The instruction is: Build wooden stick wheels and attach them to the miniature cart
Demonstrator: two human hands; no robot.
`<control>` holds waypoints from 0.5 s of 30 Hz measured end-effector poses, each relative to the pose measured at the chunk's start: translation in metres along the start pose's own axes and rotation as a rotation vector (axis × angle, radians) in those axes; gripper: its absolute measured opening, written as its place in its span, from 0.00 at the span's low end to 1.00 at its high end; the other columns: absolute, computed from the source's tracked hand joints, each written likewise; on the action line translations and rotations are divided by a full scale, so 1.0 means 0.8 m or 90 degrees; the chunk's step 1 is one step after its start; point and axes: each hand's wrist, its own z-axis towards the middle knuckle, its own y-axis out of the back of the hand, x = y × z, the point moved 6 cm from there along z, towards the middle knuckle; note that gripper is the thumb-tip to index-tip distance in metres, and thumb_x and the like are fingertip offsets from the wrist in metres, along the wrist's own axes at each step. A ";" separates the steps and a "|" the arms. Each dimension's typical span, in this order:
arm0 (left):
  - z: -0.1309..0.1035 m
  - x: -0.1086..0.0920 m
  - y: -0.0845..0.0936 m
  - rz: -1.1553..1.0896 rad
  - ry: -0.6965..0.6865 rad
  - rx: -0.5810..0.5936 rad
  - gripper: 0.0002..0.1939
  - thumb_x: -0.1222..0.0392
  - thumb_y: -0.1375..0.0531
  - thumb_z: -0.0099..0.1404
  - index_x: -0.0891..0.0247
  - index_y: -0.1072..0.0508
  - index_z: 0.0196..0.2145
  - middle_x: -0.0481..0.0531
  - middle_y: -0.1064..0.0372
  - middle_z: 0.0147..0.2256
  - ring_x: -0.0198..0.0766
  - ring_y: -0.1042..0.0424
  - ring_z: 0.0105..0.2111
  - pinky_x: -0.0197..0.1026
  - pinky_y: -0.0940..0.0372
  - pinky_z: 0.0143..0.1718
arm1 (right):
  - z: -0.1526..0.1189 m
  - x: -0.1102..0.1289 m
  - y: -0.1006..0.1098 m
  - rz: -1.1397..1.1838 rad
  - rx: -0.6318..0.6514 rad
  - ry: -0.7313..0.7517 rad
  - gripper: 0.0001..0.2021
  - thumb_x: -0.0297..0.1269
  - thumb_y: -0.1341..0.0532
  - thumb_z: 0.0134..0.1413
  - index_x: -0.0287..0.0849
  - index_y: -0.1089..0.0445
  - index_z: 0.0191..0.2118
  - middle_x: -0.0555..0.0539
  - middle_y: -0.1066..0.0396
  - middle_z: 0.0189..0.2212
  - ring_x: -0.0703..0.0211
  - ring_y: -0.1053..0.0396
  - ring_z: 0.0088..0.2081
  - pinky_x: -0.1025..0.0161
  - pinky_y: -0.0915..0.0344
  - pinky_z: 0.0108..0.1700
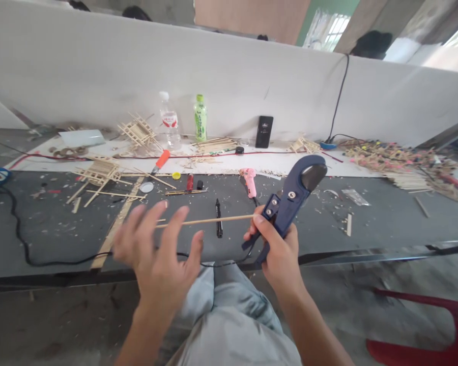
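Observation:
My right hand (277, 244) is wrapped round the handles of a dark blue cutter (290, 195), whose head points up and to the right. Between its thumb and fingers it also pinches the right end of a thin wooden stick (221, 219), which extends level to the left. My left hand (162, 249) is raised with its fingers spread, slightly blurred, overlapping the stick's left part; nothing is gripped in it. Behind the stick, a black marker (219, 218) lies on the dark table (313, 223). A pink glue gun (249, 183) lies just beyond.
Stick frames (101, 173) stand at the left, near an orange-handled tool (162, 160). Two bottles (200, 119) and a phone (264, 132) are by the white partition. Many sticks (400, 162) are piled at the right. A black cable (61, 263) runs along the front edge. A red chair (423, 351) is lower right.

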 end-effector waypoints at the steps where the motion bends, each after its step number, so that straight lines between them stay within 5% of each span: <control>1: 0.013 -0.001 -0.014 -0.036 -0.062 0.097 0.29 0.58 0.31 0.65 0.51 0.29 0.63 0.58 0.29 0.59 0.58 0.34 0.64 0.60 0.50 0.70 | 0.007 0.004 -0.005 -0.002 0.015 0.007 0.13 0.46 0.29 0.57 0.42 0.27 0.36 0.54 0.31 0.23 0.63 0.30 0.24 0.65 0.32 0.29; 3: 0.035 0.008 -0.045 -0.107 -0.072 0.289 0.18 0.56 0.40 0.73 0.51 0.27 0.59 0.54 0.21 0.50 0.51 0.23 0.50 0.49 0.35 0.54 | 0.026 0.012 -0.016 -0.032 0.053 0.030 0.12 0.46 0.31 0.59 0.43 0.28 0.36 0.54 0.32 0.23 0.63 0.31 0.24 0.64 0.33 0.29; 6: 0.065 0.029 -0.084 -0.170 -0.015 0.441 0.16 0.57 0.48 0.77 0.53 0.24 0.54 0.53 0.19 0.43 0.45 0.22 0.36 0.41 0.38 0.34 | 0.064 0.021 -0.031 -0.101 0.118 0.076 0.11 0.46 0.33 0.61 0.43 0.27 0.37 0.53 0.31 0.25 0.62 0.31 0.27 0.63 0.32 0.33; 11: 0.124 0.059 -0.114 -0.215 0.047 0.428 0.18 0.51 0.51 0.79 0.58 0.24 0.48 0.48 0.28 0.29 0.39 0.29 0.27 0.38 0.41 0.30 | 0.128 0.007 -0.053 -0.173 0.218 0.093 0.18 0.52 0.33 0.61 0.43 0.26 0.47 0.49 0.26 0.35 0.56 0.28 0.36 0.57 0.31 0.43; 15: 0.151 0.064 -0.132 -0.413 0.159 0.464 0.22 0.45 0.53 0.80 0.59 0.25 0.48 0.43 0.43 0.24 0.34 0.41 0.24 0.38 0.45 0.29 | 0.147 -0.021 -0.069 -0.242 0.291 0.088 0.19 0.54 0.35 0.64 0.43 0.26 0.48 0.48 0.25 0.38 0.55 0.29 0.39 0.58 0.32 0.43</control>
